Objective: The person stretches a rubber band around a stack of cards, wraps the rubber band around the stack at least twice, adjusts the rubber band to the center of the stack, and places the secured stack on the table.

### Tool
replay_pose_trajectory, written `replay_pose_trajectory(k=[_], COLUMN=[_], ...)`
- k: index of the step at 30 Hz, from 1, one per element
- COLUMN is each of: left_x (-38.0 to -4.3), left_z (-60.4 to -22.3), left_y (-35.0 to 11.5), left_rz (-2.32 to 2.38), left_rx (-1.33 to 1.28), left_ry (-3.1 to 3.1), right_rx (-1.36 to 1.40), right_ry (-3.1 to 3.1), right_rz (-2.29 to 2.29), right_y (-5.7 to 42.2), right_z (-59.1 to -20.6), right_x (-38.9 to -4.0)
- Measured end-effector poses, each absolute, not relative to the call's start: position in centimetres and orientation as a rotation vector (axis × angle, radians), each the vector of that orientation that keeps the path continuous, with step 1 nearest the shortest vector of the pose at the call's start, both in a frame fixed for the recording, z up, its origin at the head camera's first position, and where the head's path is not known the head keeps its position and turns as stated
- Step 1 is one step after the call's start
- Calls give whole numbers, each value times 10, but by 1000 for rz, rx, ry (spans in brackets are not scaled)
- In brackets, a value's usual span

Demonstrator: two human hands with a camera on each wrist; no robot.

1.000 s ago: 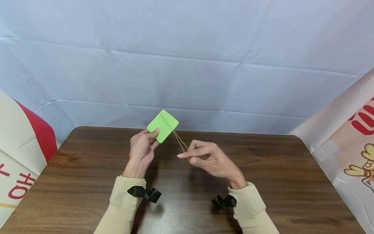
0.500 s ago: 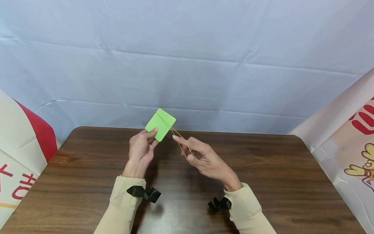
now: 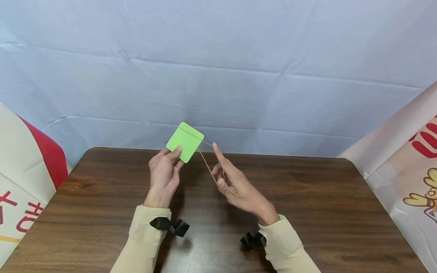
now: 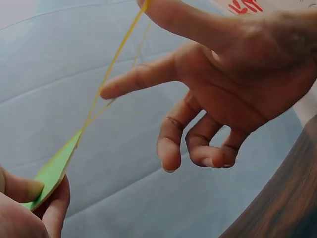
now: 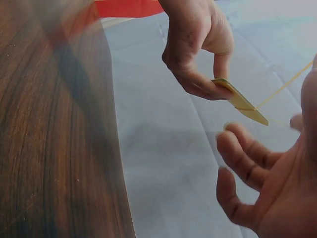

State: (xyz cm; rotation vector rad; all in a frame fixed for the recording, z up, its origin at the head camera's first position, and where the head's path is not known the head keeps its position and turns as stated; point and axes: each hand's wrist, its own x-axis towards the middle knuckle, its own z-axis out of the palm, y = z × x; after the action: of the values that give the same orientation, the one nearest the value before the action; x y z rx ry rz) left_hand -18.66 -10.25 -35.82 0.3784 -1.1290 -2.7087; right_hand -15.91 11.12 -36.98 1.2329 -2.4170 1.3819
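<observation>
My left hand (image 3: 164,176) pinches a bright green rounded square card (image 3: 189,146) between the thumb on top and the fingers beneath. A thin yellowish rubber band (image 3: 206,163) crosses the card near its upper edge and stretches off toward the right. My right hand (image 3: 237,185) carries the band's other end, looped over its spread thumb (image 4: 183,22) and straight index finger (image 4: 141,79). The other right fingers hang loosely bent, touching nothing, as the left wrist view shows. From the right wrist side, the card (image 5: 242,104) appears nearly edge-on; whether it is one card or a stack I cannot tell.
Both hands are above a dark brown wooden table (image 3: 317,204). Behind its far edge hangs a pale cloth (image 3: 218,94). Printed banners flank the left (image 3: 30,167) and right (image 3: 409,170) sides. A black device sits on each wrist.
My right index finger has straightened and swung up and away from the thumb, widening the band's loop. The card has shifted slightly up and left, turning a little in the left hand's pinch.
</observation>
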Motion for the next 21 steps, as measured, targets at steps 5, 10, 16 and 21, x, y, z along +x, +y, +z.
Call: replay_pose_trajectory(k=[5,10,16,21], left_x=[-185,-183,-184,-184], left_z=[-359,-359,-360,-361], left_y=[-99,-96,-96,-97], left_rz=[-2658,-2599,-2580,-2610], left_rx=[321,245,188,122], left_ry=[-1115,-1136,-1154,-1181], right_rx=[1132,1049,1079,1126], right_ry=[-2492,-2560,-2512,-2457], right_rz=[1328,1344,1441,1502], right_y=[112,113,114,116], right_z=[-368,-366,-365,-364], right_x=[-154,-151,-152,-154])
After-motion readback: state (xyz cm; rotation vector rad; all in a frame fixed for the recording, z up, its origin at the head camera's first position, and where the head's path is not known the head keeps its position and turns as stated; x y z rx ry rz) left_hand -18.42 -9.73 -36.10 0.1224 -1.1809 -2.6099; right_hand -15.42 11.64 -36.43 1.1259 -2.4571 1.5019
